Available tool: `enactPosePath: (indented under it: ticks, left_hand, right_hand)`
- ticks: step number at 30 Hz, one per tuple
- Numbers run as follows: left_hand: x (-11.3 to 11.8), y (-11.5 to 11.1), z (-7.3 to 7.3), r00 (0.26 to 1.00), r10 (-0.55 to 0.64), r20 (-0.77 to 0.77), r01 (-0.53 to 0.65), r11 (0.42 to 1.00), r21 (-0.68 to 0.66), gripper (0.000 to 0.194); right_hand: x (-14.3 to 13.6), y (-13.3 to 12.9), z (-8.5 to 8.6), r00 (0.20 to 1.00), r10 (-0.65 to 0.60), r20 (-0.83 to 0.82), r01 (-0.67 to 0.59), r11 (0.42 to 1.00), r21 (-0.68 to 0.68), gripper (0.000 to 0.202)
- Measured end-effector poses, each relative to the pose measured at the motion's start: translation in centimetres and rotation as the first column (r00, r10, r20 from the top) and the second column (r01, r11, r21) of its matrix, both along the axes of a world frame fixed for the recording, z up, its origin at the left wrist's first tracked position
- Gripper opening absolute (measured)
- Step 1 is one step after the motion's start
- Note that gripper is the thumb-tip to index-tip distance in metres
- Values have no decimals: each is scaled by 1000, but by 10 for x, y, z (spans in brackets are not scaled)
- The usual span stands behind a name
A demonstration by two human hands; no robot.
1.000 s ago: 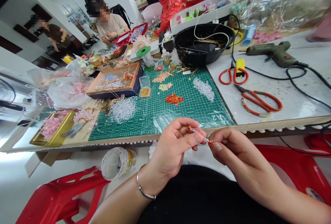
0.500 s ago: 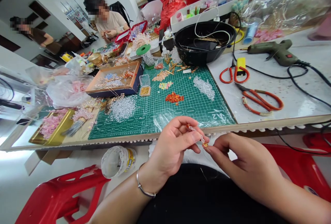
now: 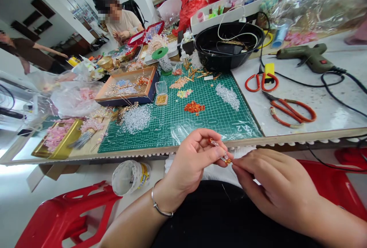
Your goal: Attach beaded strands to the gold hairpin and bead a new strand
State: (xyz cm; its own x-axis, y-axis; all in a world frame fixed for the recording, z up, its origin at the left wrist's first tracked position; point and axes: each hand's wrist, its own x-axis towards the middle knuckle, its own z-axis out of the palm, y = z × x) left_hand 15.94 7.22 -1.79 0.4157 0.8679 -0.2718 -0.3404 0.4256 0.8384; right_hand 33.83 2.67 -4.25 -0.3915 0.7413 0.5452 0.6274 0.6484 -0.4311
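Note:
In front of the table edge, my left hand (image 3: 197, 156) pinches a small beaded piece (image 3: 217, 146) between thumb and fingers. It has clear beads along its length, orange-red bits at the upper end and a golden-amber bit at the lower end. My right hand (image 3: 272, 179) is closed, its thumb and forefinger pressed together right at the amber end. Whatever lies between those fingertips is too small to make out. Beyond my hands, on the green cutting mat (image 3: 172, 125), lie orange-red beads (image 3: 195, 107), clear beads (image 3: 228, 96) and a larger heap of clear beads (image 3: 136, 119).
To the right lie pliers (image 3: 289, 108), red-handled cutters (image 3: 261, 81) and a glue gun (image 3: 305, 56). A black bowl (image 3: 212, 59) stands behind the mat, with an open box (image 3: 146, 93) further left. Red stools (image 3: 57, 217) stand below. Two people are across the room.
My right hand's forefinger has come down against the thumb at the amber end of the beaded piece. My left hand stays nearly still. A person at far left has moved leftward, arm outstretched.

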Motion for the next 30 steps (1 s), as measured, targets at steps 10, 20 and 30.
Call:
enactPosePath:
  ticks: [10,20,30]
  left_hand:
    - [-5,-1,-1,985,-166,41,169,983,-70,39]
    - [-6,-1,-4,967,-249,44,253,962,-107,45]
    - [-6,1,0,961,-275,23,276,952,-135,40]
  right_hand:
    - [13,16,19,996,77,-47,-80,995,-67,30]
    - [19,40,34,937,335,-95,-348,889,-297,7]
    - [57,64,42,904,-427,-26,425,890,167,6]
